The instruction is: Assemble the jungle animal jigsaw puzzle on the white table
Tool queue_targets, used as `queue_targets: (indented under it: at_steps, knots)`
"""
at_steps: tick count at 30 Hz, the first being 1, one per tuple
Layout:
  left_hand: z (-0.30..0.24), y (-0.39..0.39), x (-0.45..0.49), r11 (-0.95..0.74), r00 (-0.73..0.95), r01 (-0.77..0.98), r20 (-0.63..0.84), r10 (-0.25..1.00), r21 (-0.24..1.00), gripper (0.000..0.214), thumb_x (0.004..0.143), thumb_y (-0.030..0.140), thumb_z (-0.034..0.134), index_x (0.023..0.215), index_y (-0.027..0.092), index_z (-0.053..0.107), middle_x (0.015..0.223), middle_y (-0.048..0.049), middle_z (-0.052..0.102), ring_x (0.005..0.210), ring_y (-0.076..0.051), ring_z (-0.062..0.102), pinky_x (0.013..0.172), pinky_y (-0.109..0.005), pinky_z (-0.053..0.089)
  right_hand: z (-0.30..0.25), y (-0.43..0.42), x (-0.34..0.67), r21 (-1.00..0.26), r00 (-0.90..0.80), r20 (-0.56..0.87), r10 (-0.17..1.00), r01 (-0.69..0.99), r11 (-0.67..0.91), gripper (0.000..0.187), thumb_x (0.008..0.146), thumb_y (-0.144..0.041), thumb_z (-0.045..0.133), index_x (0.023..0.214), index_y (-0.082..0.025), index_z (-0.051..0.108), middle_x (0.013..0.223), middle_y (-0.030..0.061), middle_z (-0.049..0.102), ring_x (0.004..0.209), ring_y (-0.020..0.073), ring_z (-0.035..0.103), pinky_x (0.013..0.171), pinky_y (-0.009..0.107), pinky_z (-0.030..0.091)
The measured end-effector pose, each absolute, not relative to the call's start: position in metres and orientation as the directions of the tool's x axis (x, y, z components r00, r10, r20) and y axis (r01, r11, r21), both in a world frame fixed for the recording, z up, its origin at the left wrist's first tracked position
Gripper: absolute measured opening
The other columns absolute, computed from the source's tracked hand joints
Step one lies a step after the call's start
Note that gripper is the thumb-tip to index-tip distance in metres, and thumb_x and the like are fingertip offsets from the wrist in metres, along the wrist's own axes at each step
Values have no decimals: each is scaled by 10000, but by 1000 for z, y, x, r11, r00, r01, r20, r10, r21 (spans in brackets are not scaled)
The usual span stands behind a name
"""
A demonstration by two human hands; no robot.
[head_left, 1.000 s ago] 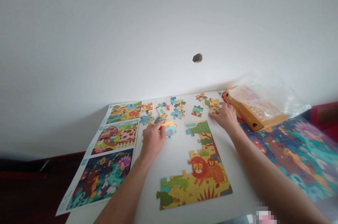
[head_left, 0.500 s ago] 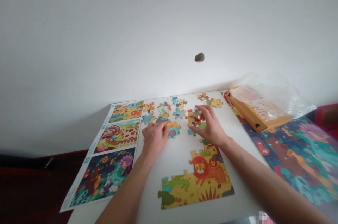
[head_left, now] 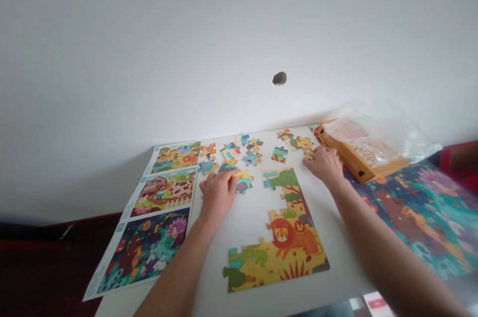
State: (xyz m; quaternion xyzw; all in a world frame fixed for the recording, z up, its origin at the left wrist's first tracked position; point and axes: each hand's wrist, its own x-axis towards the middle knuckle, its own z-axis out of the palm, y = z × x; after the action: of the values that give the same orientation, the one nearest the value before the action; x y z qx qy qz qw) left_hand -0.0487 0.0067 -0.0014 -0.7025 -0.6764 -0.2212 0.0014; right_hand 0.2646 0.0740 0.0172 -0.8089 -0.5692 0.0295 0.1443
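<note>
My left hand (head_left: 216,196) rests on the white table (head_left: 250,217), fingers curled, thumb and forefinger pressed on a small cluster of joined puzzle pieces (head_left: 242,181). My right hand (head_left: 325,165) lies further right, beside the orange box (head_left: 358,160). Its fingertips are bunched on a small loose piece (head_left: 309,155). Between my arms lies the partly built lion and crocodile puzzle (head_left: 278,242). Several loose pieces (head_left: 250,150) are scattered behind it, one of them a single piece (head_left: 279,154).
A sheet of three reference pictures (head_left: 157,207) lies at the left, overhanging the table edge. A crumpled clear plastic bag (head_left: 381,130) covers the orange box. A finished dark blue puzzle (head_left: 421,212) fills the right side. A white wall stands close behind the table.
Half a second ago my right hand held a piece over the middle of the table. It has moved back right to the loose pieces by the box. My left hand stayed put.
</note>
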Motion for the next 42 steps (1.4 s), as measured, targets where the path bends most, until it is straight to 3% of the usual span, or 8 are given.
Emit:
queue_targets:
  at_steps: [2,8,16,25,31,36,39,42]
  knots:
    - [-2,7,-49,-86,-13,952,321,947,292,258,945,326,532,1118,256,711,965,-54,743,981,-278,610,818,-390,373,14,76,265,-257,314,153,937,928,-270,511,801,-425,609,1207,-115,629,1182,246,521,1130,435,536,912,563,431]
    - [1,4,-46,-107,3,957,359,933,271,297,886,427,618,1113,264,717,1014,-87,681,1015,-294,587,868,-423,407,4,87,252,-264,-104,323,941,944,196,390,872,-324,538,1241,-257,646,1445,100,497,1343,308,394,1048,487,350]
    - [-4,4,-47,-182,91,954,347,933,238,400,847,464,645,1204,289,690,1346,-122,492,1265,-349,443,1069,-534,360,-1,92,259,-295,60,280,958,955,26,294,868,-390,572,1079,-231,701,1178,102,652,1137,305,546,1029,513,308]
    - [-9,8,-52,-277,191,933,335,923,230,457,887,415,590,1309,243,622,1376,-144,450,1308,-345,399,1111,-549,355,-6,97,268,-314,94,246,965,949,-13,544,833,-504,585,1278,-192,594,1343,150,568,1235,343,484,1041,508,326]
    - [-8,9,-52,-274,194,932,315,929,235,440,907,370,553,1313,213,623,1387,-165,443,1303,-356,404,1112,-566,345,-4,100,277,-284,-11,213,977,956,72,550,808,-319,573,1354,-253,573,1480,90,487,1313,349,438,1065,528,323]
    - [-8,9,-51,-270,193,935,308,932,231,437,910,346,546,1324,226,618,1388,-157,436,1296,-354,407,1106,-559,353,-7,105,284,-324,-1,236,972,943,80,513,820,-226,522,1327,-211,599,1388,92,582,1246,320,500,1043,475,366]
    - [-9,9,-51,-269,192,937,313,930,221,435,914,355,541,1321,225,619,1383,-160,435,1298,-356,400,1103,-562,355,-9,107,285,-352,22,248,969,933,69,512,842,-313,553,1334,-178,586,1347,120,603,1233,323,509,1041,459,373]
    - [-9,9,-51,-270,192,938,324,926,216,430,915,367,542,1316,232,619,1380,-153,438,1308,-351,392,1102,-555,358,-8,107,281,-357,37,241,970,933,53,711,791,-487,642,1402,-151,507,1353,178,571,1245,353,496,1032,481,375]
